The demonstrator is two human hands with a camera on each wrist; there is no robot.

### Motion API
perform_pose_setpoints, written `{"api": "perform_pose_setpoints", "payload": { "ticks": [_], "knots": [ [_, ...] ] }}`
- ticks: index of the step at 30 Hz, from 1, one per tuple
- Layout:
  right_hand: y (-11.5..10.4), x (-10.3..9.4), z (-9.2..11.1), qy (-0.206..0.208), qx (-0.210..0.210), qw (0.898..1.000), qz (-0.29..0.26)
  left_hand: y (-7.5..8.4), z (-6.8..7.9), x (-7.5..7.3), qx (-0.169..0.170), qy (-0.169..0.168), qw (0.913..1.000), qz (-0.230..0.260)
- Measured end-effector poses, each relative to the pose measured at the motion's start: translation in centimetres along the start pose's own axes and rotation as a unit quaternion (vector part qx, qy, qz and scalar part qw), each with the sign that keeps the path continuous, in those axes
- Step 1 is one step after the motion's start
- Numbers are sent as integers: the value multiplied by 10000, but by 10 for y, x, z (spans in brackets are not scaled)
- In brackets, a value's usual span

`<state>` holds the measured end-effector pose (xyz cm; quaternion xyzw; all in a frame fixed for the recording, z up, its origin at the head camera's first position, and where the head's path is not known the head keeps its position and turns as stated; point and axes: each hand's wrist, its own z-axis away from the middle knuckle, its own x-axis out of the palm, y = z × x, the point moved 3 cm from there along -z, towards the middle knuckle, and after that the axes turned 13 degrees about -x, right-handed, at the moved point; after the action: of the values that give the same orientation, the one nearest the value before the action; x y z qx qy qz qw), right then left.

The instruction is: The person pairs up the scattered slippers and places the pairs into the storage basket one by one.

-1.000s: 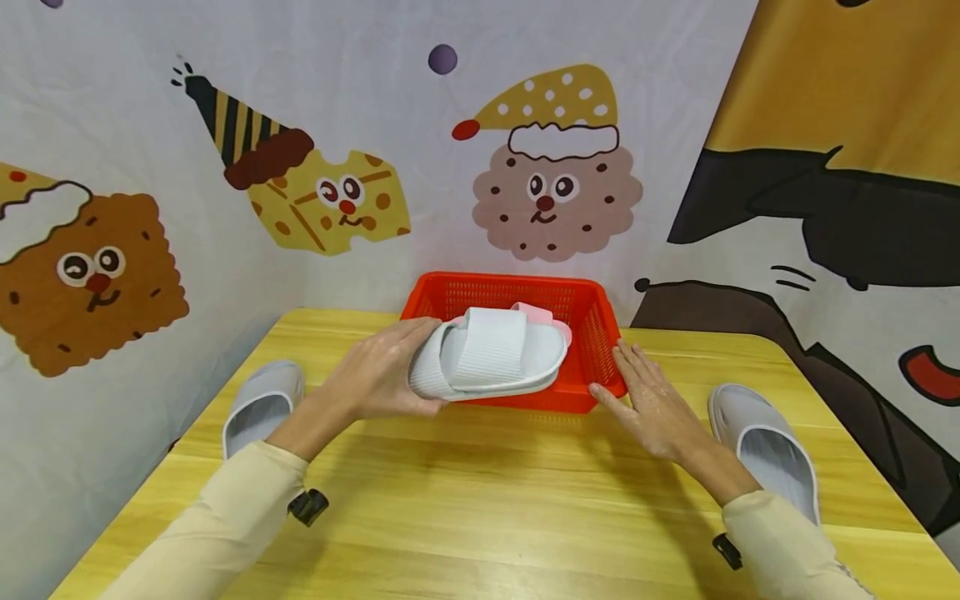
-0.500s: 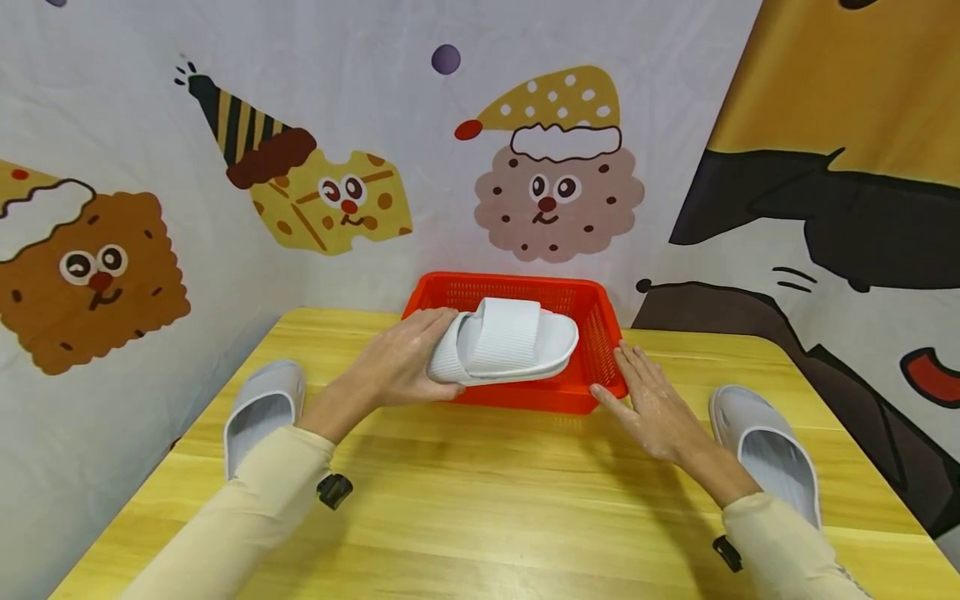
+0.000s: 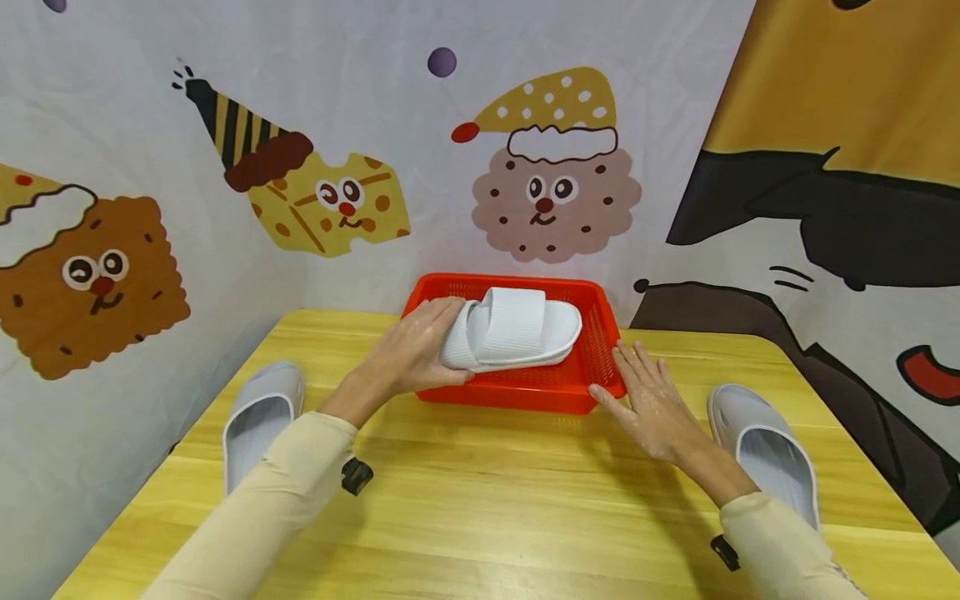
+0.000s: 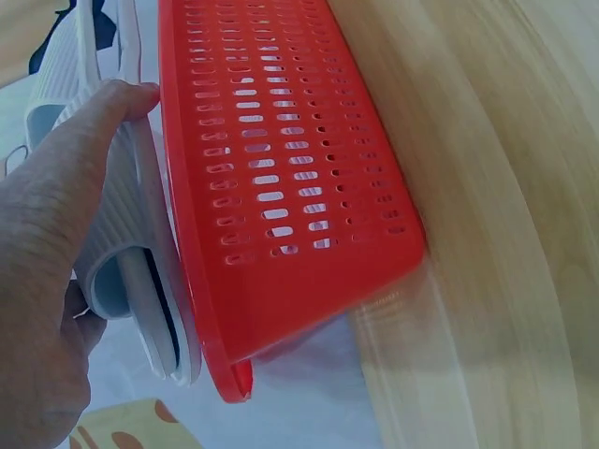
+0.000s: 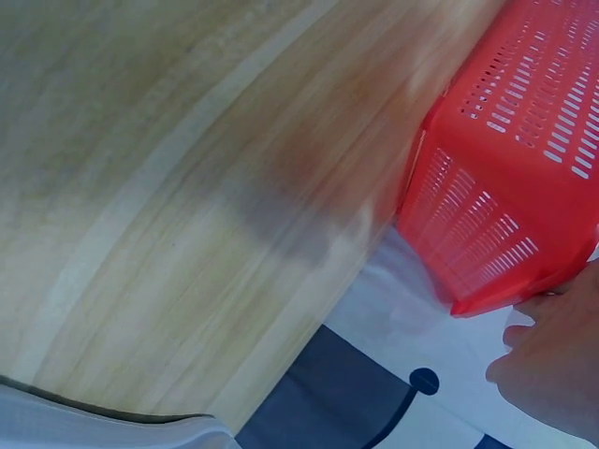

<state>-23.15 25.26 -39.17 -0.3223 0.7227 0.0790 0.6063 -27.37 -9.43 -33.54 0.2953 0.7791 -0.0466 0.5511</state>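
Slippers (image 3: 517, 327), apparently two white ones, are hovering over one red basket (image 3: 517, 397), the left hand (image 3: 422, 343) gripping them together at one end, seemingly for carrying both at once. The right hand (image 3: 649, 404), fingers outstretched, is touching the basket, probably steadying it; two grey clogs (image 3: 771, 467) are lying well apart.

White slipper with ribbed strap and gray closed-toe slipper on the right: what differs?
The white slipper has a wide ribbed strap; the gray slipper has a smooth closed toe. The white slipper is in the left hand; the gray slipper rests on the wooden table. Both look pale.
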Motion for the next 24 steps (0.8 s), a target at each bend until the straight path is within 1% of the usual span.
{"api": "perform_pose_setpoints", "payload": {
  "ticks": [4, 8, 12, 15, 18, 21, 24],
  "knots": [
    [0, 0, 0, 11, 21, 10000, 29, 0, -4, 3, -46, 35, 10000, 32],
    [0, 0, 0, -56, 53, 10000, 39, 1, -11, 5, -48, 17, 10000, -58],
    [1, 0, 1, -32, 29, 10000, 62, 2, -18, 8, -162, -192, 9996, -132],
    [0, 0, 1, 6, -7, 10000, 71, 2, -24, 12, -357, -512, 9980, -125],
    [-1, -1, 0, 37, -44, 9999, 86, 0, -31, 15, -624, -887, 9941, -34],
    [-1, 1, 0, 33, -49, 9999, 118, -2, -33, 19, -972, -1375, 9856, 172],
    [-1, 2, 0, -6, -28, 9999, 135, -5, -35, 23, -1277, -1864, 9738, 265]
  ]
}}
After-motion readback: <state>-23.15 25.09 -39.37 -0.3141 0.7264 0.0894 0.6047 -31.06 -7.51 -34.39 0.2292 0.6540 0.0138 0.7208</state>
